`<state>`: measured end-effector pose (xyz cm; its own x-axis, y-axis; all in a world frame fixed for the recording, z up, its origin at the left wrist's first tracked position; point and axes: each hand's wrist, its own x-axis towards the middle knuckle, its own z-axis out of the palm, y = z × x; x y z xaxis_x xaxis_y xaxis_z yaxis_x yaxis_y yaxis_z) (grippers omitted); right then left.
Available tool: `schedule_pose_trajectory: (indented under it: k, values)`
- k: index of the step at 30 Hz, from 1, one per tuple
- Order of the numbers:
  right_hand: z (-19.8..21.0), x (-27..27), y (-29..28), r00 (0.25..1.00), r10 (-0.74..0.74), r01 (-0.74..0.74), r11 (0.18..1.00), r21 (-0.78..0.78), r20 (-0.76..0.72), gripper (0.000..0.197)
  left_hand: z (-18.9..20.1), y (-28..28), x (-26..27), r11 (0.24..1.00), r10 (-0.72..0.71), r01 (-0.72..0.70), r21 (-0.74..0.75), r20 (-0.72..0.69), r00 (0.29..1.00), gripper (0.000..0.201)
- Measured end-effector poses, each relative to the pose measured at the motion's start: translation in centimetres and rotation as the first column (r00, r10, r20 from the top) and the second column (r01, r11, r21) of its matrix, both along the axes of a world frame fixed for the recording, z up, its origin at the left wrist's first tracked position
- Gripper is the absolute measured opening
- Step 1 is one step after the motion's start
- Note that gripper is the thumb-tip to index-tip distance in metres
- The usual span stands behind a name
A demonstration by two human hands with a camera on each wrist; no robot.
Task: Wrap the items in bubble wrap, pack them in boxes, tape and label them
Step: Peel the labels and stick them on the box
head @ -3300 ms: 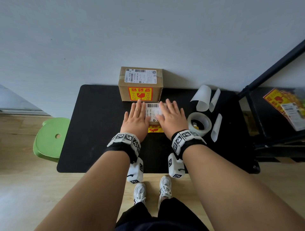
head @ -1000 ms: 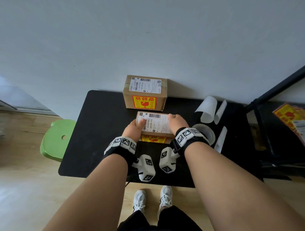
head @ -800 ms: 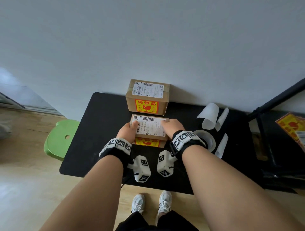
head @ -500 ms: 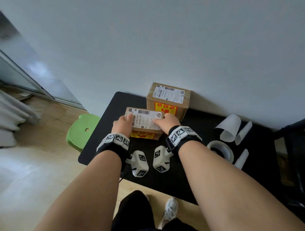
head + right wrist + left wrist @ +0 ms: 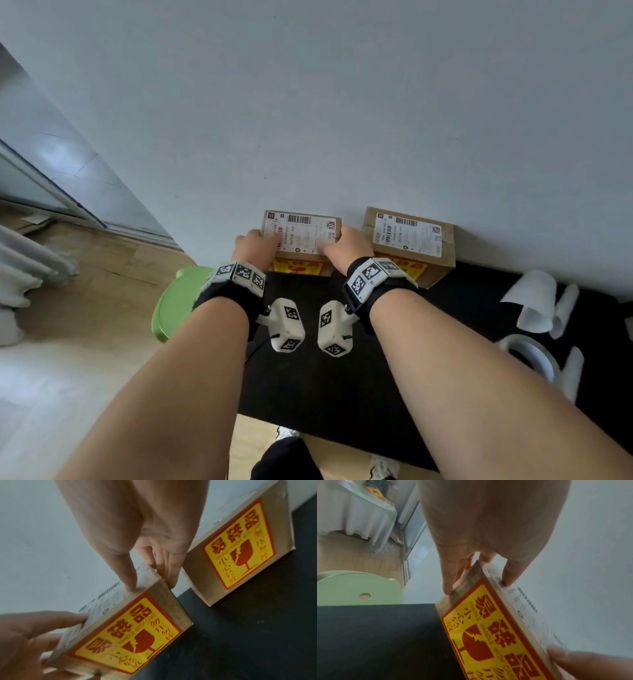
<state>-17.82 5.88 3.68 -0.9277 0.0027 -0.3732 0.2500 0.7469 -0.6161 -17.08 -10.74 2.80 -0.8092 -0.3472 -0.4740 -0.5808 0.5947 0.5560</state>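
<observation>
Small brown cardboard box (image 5: pixel 301 240) with its yellow fragile sticker sits left of the second labelled cardboard box (image 5: pixel 409 241), gripped endwise by left hand (image 5: pixel 255 248) and right hand (image 5: pixel 346 248); seemingly light, stiff, contents breakable.

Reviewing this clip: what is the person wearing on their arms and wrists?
Both forearms are bare, no sleeves. Each wrist carries a black strap topped by white blocks printed with black square fiducial markers: left wristband, right wristband. Below each hangs a white boxy camera module bearing the same markers: left module, right module. A thin dark cable trails near the left one.
</observation>
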Motion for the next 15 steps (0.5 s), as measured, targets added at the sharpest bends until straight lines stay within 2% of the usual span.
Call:
schedule_pose_trajectory:
  k: [3,7,8,11,15]
  values:
    - [-0.7,-1.7,-1.0,0.998,-0.062,0.061,0.995,0.077,0.016,0.022,-1.1,-0.7,-2.7,0.997,-0.079,0.078,0.023,0.047,0.996,0.050]
    - [-1.3,-2.7,-1.5,0.990,-0.133,0.124,0.980,0.157,0.050,0.045,-2.5,-0.5,-5.1,0.979,-0.190,0.190,0.073,-0.008,0.982,0.041]
    - [-1.3,-2.9,-1.5,0.990,-0.135,0.126,0.978,0.167,0.047,0.044,-2.7,-0.3,-5.4,0.973,-0.214,0.216,0.084,-0.026,0.976,0.039]
    - [-0.9,-3.0,-1.0,0.992,-0.127,0.126,0.978,0.169,-0.005,0.029,-3.0,0.0,-5.8,0.971,-0.214,0.221,0.087,-0.082,0.973,0.036]
    - [0.5,-2.3,0.1,0.959,-0.227,0.242,0.968,0.073,-0.171,0.040,-2.5,0.8,-5.0,0.982,-0.187,0.186,-0.021,-0.146,0.971,0.052]
